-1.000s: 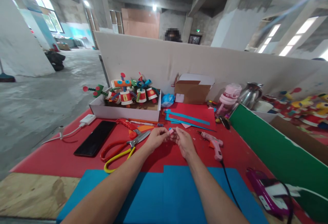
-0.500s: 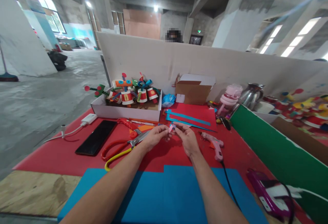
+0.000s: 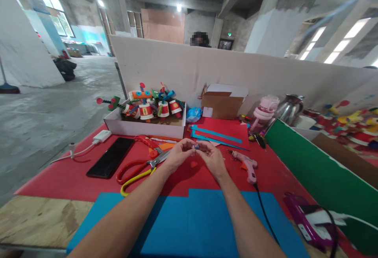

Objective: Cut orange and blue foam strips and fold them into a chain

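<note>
My left hand [image 3: 177, 156] and my right hand [image 3: 213, 158] meet fingertip to fingertip above the red sheet [image 3: 73, 177] in the middle of the table. Between the fingertips sits a small coiled striped piece [image 3: 196, 146], blue and pink; both hands pinch it. Just left of my left hand lie red-handled scissors [image 3: 134, 168] and yellow-handled scissors [image 3: 138, 176]. A pink glue gun [image 3: 246, 165] lies to the right of my right hand, its black cord running toward me.
A white box [image 3: 141, 128] of paper-cup figures stands behind the hands, with a black phone [image 3: 110, 162] and charger [image 3: 102, 135] to the left. Blue sheets [image 3: 191, 226] lie near me. Cardboard box [image 3: 223, 104], pink bottle [image 3: 264, 114], kettle [image 3: 286, 109], green board [image 3: 319, 175] and purple tool [image 3: 307, 222] fill the right.
Both hands rose slightly and moved away from me, closing together; the pink piece seen between the fingers earlier is now mostly covered, with only the striped coil showing.
</note>
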`<state>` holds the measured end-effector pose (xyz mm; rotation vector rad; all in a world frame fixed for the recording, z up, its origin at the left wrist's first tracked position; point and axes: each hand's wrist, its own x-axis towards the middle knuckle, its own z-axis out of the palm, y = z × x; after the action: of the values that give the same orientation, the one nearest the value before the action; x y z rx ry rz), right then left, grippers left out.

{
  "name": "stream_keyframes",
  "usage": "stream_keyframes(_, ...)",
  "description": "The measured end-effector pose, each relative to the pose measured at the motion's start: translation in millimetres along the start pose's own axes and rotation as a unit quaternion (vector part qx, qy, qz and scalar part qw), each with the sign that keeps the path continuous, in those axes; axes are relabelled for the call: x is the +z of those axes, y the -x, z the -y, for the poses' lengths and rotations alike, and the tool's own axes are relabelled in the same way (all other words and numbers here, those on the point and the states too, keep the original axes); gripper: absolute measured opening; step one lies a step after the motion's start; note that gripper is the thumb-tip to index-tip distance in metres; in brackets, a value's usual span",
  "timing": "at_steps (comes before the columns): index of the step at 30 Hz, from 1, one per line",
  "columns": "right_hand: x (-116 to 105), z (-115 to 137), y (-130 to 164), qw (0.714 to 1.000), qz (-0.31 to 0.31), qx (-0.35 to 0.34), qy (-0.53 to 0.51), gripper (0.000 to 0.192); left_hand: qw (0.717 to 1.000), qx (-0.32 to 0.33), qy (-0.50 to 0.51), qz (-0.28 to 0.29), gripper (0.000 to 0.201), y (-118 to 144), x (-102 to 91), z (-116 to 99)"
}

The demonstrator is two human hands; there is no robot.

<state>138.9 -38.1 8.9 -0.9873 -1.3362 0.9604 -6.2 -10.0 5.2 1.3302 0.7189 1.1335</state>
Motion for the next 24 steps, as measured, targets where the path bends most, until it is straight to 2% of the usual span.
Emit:
stream_keyframes(5, 0.3, -0.1, 1.1, 1.000, -0.002, -0.006, 0.022, 0.021, 1.000, -0.020, 0.005, 0.011, 0.030, -0.6, -0.7, 0.6)
stream_keyframes(9, -0.6, 0.6, 1.1, 0.998, -0.014, -0.021, 0.050, 0.019, 1.000, -0.021, 0.021, -0.010, 0.038, -1.1, -0.3, 1.1)
stream_keyframes(14, -0.9, 2.2, 1.3, 0.997, -0.040, -0.032, 0.065, 0.016, 1.000, 0.002, 0.000, -0.016, 0.032, -3.6, -1.3, 3.4)
stream_keyframes(19, 0.2, 1.0, 2.2, 0.997, -0.029, -0.025, 0.065, 0.017, 0.998, 0.050, -0.034, -0.001, 0.025, -4.8, -2.6, 5.1)
stream_keyframes(24, 0.2, 0.2, 2.9, 0.998, -0.026, -0.010, 0.062, 0.018, 0.997, 0.049, -0.062, -0.004, 0.021, -4.3, -4.2, 5.3)
